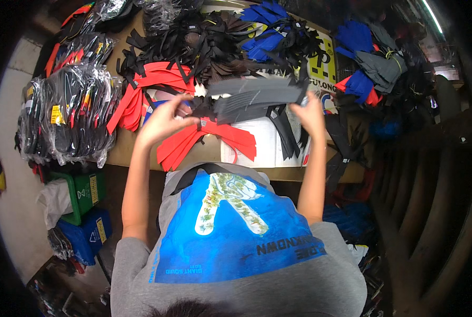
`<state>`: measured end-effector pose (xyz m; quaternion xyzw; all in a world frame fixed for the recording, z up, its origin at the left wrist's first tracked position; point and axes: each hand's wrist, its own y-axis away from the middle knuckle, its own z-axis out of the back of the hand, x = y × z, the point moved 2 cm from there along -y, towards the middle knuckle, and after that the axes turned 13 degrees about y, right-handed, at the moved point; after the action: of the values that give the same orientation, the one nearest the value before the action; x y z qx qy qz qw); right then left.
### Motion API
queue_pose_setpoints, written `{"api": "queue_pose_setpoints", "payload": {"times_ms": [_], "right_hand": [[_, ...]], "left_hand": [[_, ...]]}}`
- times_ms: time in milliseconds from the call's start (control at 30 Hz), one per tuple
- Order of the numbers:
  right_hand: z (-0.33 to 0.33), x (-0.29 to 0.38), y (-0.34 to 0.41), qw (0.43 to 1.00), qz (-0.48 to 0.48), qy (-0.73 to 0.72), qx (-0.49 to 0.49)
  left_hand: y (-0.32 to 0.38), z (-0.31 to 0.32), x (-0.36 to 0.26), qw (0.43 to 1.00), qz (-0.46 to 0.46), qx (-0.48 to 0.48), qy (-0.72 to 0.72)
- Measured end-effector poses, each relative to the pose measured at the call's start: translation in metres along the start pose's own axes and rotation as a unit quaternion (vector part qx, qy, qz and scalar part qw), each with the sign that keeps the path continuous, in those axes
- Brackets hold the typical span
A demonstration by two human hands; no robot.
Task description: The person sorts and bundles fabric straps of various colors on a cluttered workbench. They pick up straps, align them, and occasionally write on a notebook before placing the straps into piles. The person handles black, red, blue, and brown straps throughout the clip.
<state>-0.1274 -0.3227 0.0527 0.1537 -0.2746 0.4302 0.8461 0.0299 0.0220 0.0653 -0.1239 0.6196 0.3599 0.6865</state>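
My right hand grips the right end of a bundle of dark grey fabric strips, which stretches leftward above the table and is blurred. My left hand is raised left of the bundle, fingers curved and apart, with nothing visible between them. Just below and right of it lies a tied bundle of red strips, fanned out at both ends. Beneath the grey bundle is an open notebook with written pages. A bundle of black strips lies across its right page.
More red strips and a heap of black strips cover the table's far side, with blue strips behind. Plastic-wrapped goods stand at left, above a green bin and a blue bin. Grey strips lie at right.
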Motion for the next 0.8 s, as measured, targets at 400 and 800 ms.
{"api": "queue_pose_setpoints", "payload": {"times_ms": [400,800], "right_hand": [[-0.132,-0.121,0.008,0.958,-0.135,0.237,0.092],[-0.079,-0.047,0.009,0.96,-0.053,0.272,-0.045]], "left_hand": [[-0.028,-0.065,0.167,0.946,0.11,-0.088,-0.292],[-0.035,-0.07,0.166,0.924,0.157,-0.131,-0.324]]}}
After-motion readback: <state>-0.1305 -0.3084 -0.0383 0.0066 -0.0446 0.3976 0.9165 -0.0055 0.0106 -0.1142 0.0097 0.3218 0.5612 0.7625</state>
